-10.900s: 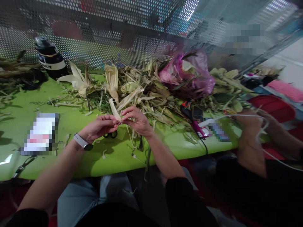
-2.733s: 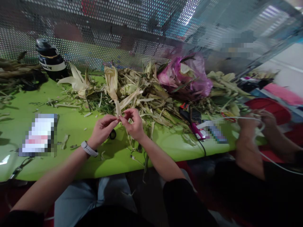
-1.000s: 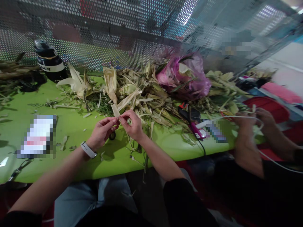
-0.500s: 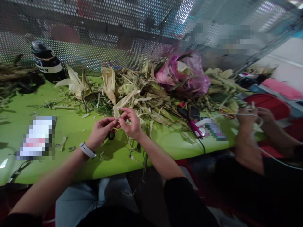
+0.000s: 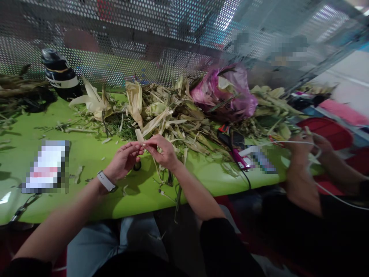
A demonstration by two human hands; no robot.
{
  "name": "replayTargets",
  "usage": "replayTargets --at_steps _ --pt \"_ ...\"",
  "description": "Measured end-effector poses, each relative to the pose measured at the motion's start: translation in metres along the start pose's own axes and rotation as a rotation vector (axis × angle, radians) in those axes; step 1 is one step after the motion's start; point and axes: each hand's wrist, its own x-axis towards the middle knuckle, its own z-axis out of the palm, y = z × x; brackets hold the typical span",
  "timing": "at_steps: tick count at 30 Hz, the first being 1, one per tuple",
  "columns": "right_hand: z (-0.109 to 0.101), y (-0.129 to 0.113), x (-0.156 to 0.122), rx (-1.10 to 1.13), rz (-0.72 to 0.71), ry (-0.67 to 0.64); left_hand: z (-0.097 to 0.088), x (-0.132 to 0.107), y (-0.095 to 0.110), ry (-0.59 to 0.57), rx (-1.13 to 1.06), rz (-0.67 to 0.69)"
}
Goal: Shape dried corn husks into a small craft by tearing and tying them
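Observation:
A pale strip of corn husk [image 5: 139,135] stands up between my hands above the green table. My left hand [image 5: 124,159], with a light watch band on the wrist, pinches at the strip's lower end between thumb and fingertips. From the other side my right hand [image 5: 162,153] grips the same end, its fingers bent over and partly hiding it. Just beyond lies a heap of dry corn husks [image 5: 190,130], with a paler folded husk [image 5: 134,99] and an opened husk [image 5: 96,104] to its left. A small dark round thing [image 5: 137,166] shows below my left fingers.
A dark bottle [image 5: 63,80] stands at the back left. On the green table [image 5: 95,204] lies a phone [image 5: 47,165]. A pink plastic bag [image 5: 225,94] rests against the perforated metal screen [image 5: 121,42]. At right, another person's hands [image 5: 302,144] work near a white cable [image 5: 276,142].
The fingers of my left hand have loosened and spread slightly. My right index finger has folded down, and the husk strip has shifted slightly left. The view has moved a little.

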Motion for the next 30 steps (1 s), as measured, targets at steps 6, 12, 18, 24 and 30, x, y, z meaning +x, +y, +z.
replayTargets --at_steps 6,12,18,24,30 --pt "0.002 0.006 0.001 -0.064 -0.042 0.001 -0.001 -0.001 0.001 -0.043 -0.077 -0.044" --pt "0.010 0.007 -0.004 -0.155 -0.075 0.078 0.003 -0.004 0.002 -0.012 -0.108 -0.061" --pt "0.015 0.002 -0.007 -0.152 0.040 0.126 0.006 -0.006 -0.006 0.017 -0.026 0.002" --pt "0.020 0.000 -0.008 0.022 0.221 0.175 0.001 -0.005 -0.012 0.026 0.191 0.144" --pt "0.019 0.004 -0.011 0.038 0.232 0.116 0.003 -0.005 -0.011 0.073 0.321 0.215"
